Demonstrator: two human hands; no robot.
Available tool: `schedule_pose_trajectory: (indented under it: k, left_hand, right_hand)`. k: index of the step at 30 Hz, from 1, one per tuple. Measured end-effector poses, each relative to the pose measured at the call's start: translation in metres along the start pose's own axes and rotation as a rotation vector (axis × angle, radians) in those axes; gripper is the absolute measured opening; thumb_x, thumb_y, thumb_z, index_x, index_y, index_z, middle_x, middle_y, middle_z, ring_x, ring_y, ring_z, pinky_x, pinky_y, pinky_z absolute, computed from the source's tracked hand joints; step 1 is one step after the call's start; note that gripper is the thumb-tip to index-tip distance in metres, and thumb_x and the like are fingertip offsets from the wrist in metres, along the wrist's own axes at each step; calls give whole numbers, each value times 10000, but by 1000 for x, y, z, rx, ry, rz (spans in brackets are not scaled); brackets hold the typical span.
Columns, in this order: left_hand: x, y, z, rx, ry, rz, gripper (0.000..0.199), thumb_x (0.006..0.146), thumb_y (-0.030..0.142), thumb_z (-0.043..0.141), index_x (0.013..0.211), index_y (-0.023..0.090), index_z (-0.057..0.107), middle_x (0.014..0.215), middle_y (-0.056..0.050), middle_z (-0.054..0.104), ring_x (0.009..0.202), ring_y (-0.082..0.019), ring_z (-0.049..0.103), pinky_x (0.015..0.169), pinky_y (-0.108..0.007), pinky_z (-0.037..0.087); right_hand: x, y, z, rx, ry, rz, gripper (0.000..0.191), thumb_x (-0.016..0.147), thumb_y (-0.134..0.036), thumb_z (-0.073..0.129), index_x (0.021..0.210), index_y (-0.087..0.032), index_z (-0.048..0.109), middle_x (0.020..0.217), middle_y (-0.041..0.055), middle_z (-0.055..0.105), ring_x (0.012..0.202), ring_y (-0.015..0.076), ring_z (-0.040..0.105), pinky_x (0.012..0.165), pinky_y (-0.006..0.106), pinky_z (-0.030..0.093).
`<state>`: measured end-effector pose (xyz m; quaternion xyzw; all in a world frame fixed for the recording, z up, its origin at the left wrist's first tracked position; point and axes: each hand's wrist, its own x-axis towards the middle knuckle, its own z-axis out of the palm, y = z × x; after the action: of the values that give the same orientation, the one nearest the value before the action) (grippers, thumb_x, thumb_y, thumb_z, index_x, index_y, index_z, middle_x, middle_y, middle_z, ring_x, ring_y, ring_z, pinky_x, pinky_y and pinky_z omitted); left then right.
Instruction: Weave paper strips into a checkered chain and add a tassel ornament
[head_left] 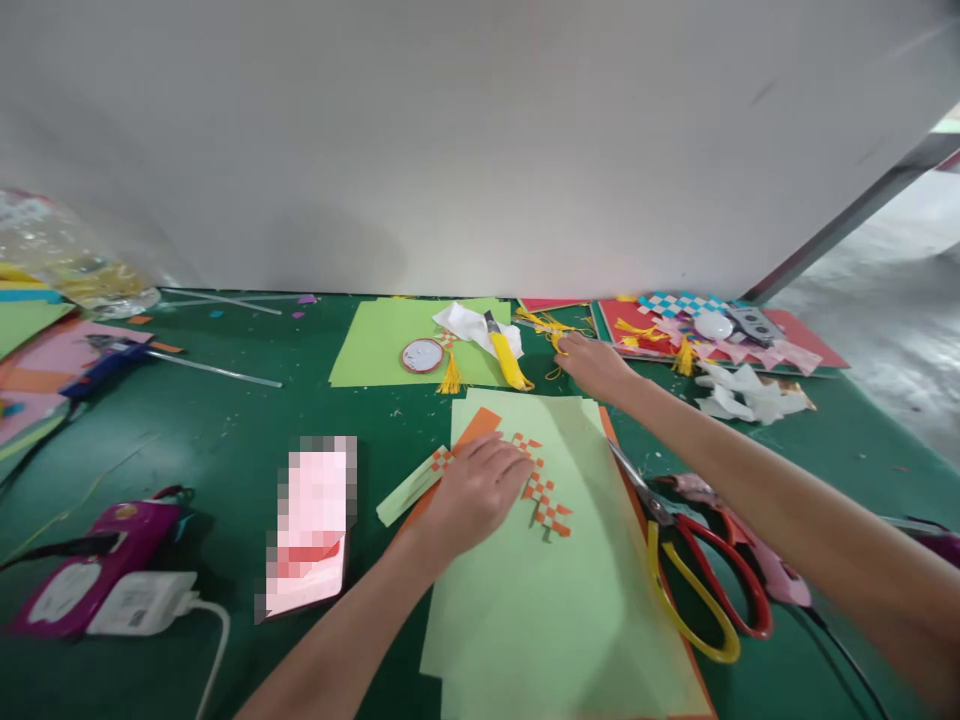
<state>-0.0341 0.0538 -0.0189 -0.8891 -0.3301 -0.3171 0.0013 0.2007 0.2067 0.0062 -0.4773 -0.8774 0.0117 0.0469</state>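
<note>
Head view | left hand (pixel 480 485): fingers together over orange-checked paper weave (pixel 541 490), toward far edge of pale green paper (pixel 540 620); cannot tell if pinching | right hand (pixel 592 365): fingertips at yellow tassel threads (pixel 551 325), near green table's (pixel 375 420) far edge; grip unclear

Found paper strip (pixel 546 490) on stacked sheets (pixel 555 630), scissors (pixel 660 511) at their right edge, phone (pixel 311 540) left, disc (pixel 422 356) behind on farther sheet (pixel 367 345).
</note>
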Motion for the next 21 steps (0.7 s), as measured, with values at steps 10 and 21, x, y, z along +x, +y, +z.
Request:
schedule_pose_trajectory:
  k: [10,21]
  left_hand:
    - [2,0,3,-55,86,-65,248,905,57,452,1027,170,635,925,-68,726,901,-193,666,885,-383,534]
    - [17,10,-13,-921,245,-762,307,969,387,451,1085,178,644,1165,-98,644,1052,-195,611,867,-312,526]
  right_hand:
    - [4,0,-24,742,275,283,55,766,-225,512,741,-190,477,845,103,623,861,225,571,757,367,449]
    - [-64,-109,-27,1734,-50,315,222,769,-371,640,768,-176,536,581,-51,487,491,76,435,519,232,352]
